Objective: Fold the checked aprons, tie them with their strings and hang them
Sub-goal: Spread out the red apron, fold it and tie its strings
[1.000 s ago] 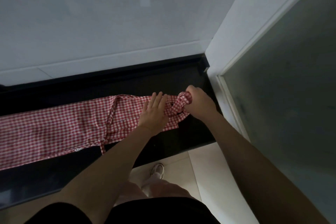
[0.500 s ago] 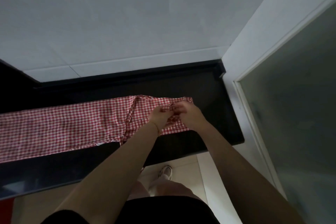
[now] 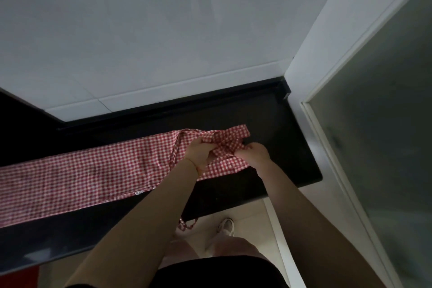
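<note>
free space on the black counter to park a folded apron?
Bare patch right of the apron, up to the white door frame; a bare front strip along the counter edge. Crowded where left hand and right hand bunch cloth.

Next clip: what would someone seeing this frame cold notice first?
The red checked apron stands out, laid in a long strip along the black counter from the left edge to mid-frame. At its right end, the left hand and right hand both grip bunched cloth. A thin checked string hangs off the counter's front edge, above the pale floor.
</note>
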Demonstrator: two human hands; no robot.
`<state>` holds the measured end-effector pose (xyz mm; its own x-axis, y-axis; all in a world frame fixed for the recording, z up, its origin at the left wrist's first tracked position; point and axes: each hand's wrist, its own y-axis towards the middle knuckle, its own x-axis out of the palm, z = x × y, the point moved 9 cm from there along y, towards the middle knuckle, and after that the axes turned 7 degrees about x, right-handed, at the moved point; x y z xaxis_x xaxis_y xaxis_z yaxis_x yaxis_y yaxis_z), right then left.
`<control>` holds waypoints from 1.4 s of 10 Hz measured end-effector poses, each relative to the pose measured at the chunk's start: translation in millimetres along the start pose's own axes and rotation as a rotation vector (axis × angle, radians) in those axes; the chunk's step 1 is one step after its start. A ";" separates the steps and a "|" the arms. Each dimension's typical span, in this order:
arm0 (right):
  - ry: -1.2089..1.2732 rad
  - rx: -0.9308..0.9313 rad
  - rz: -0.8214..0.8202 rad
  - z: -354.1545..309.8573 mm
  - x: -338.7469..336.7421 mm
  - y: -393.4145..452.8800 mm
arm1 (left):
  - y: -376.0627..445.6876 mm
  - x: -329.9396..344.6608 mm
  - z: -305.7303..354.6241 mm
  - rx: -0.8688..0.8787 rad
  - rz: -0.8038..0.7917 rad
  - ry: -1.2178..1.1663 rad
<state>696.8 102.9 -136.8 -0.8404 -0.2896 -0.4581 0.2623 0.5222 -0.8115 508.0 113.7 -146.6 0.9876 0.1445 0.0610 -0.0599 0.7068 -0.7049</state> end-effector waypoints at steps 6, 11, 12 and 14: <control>-0.352 -0.482 0.410 -98.3 120.4 -82.0 | -32.3 -260.7 35.2 0.103 0.372 0.412; -0.512 -0.803 0.522 -82.5 136.3 -77.5 | -66.5 -192.5 60.7 0.960 0.444 1.116; -0.639 -0.893 0.517 -82.6 149.5 -64.0 | -43.8 -153.6 22.2 0.914 0.144 1.496; -0.799 -0.823 0.460 -64.9 165.9 -26.5 | -8.9 -186.1 -12.9 0.689 0.126 1.591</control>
<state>519.6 93.0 -167.8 -0.1476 -0.2029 -0.9680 -0.1620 0.9705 -0.1788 326.6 71.5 -160.8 0.1127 -0.2501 -0.9616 0.2313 0.9478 -0.2194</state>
